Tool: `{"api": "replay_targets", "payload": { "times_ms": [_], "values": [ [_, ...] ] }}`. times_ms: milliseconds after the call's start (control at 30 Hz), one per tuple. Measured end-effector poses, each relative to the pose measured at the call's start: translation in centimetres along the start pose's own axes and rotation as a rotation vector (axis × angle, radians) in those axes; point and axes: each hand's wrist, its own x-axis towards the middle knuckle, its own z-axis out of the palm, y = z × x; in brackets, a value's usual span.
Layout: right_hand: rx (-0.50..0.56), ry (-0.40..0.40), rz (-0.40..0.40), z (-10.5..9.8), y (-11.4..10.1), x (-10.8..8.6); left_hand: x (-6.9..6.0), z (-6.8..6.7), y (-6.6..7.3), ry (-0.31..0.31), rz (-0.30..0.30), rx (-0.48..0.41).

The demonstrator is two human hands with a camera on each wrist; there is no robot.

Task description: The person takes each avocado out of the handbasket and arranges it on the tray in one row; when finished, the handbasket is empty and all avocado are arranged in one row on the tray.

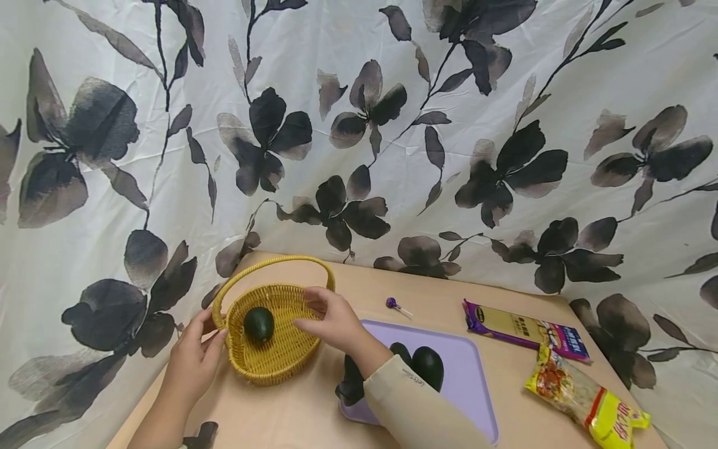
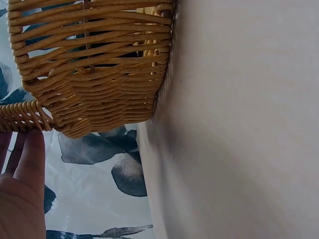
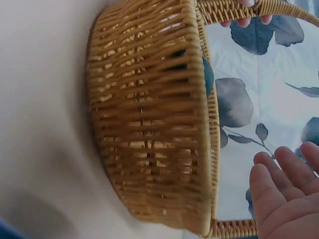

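A yellow woven basket with an arched handle stands on the left of the table in the head view. Inside it, towards the left, lies a dark green avocado. My left hand pinches the base of the handle on the left side; its fingertips show behind the handle in the right wrist view. Over the basket's right rim hovers my right hand, fingers apart and nothing held. The right wrist view shows that hand palm up beside the rim, near the handle's other end.
A lilac tray holds several dark green items, including an oval one, partly hidden by the right sleeve. Behind it lies a purple lollipop. Two packets, one purple and gold, one yellow, lie right. Floral cloth hangs behind.
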Motion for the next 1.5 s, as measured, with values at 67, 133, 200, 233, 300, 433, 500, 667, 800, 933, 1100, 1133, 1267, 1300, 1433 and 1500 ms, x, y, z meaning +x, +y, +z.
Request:
{"api": "replay_targets", "payload": {
  "times_ms": [67,133,200,233,300,433,500,667,800,933,1100,1133,1267,1300,1433,1500],
  "values": [
    [0.004,-0.008,0.004,0.6,-0.2,0.3,0.0,0.0,-0.1,0.0,-0.004,0.009],
    [0.011,-0.018,0.009,1.1,-0.4,0.6,0.0,0.0,-0.2,0.0,-0.003,0.008],
    [0.016,-0.027,0.009,1.7,-0.6,0.9,0.0,0.0,-0.2,0.001,-0.004,0.008],
    [0.017,-0.029,0.01,2.0,-0.7,1.0,0.0,0.0,-0.3,0.003,-0.005,0.009],
    [0.017,-0.031,0.015,2.5,-0.9,1.3,-0.1,0.0,-0.3,0.004,-0.006,0.011],
    [0.019,-0.024,0.036,3.4,-1.2,1.6,0.0,0.1,-0.5,0.005,-0.011,0.013],
    [0.025,-0.016,0.045,3.9,-1.3,1.7,0.0,0.1,-0.5,0.005,-0.013,0.015],
    [0.021,-0.007,0.055,4.9,-1.2,2.0,-0.2,0.0,-0.4,0.011,-0.009,0.016],
    [-0.027,-0.008,0.057,5.8,-1.3,2.4,-0.3,-0.1,-0.2,0.011,-0.007,0.014],
    [-0.074,-0.019,0.062,6.5,-1.6,2.9,-0.2,-0.1,-0.1,0.014,-0.003,0.002],
    [-0.097,-0.029,0.075,7.3,-1.8,3.5,-0.1,0.1,-0.3,0.014,0.005,-0.016],
    [-0.107,-0.031,0.077,7.5,-1.7,3.7,0.0,0.1,-0.3,0.013,0.004,-0.013],
    [-0.158,-0.035,0.09,7.6,-1.3,4.2,0.0,0.1,-0.2,0.01,0.009,-0.025],
    [-0.168,-0.036,0.095,7.6,-1.1,4.3,0.0,0.0,-0.2,0.009,0.009,-0.029],
    [-0.215,-0.05,0.109,7.6,-0.7,4.8,0.0,0.1,-0.1,0.006,0.012,-0.045],
    [-0.243,-0.061,0.115,7.7,-0.6,5.0,0.0,0.1,-0.1,0.005,0.014,-0.049]
  ]
}}
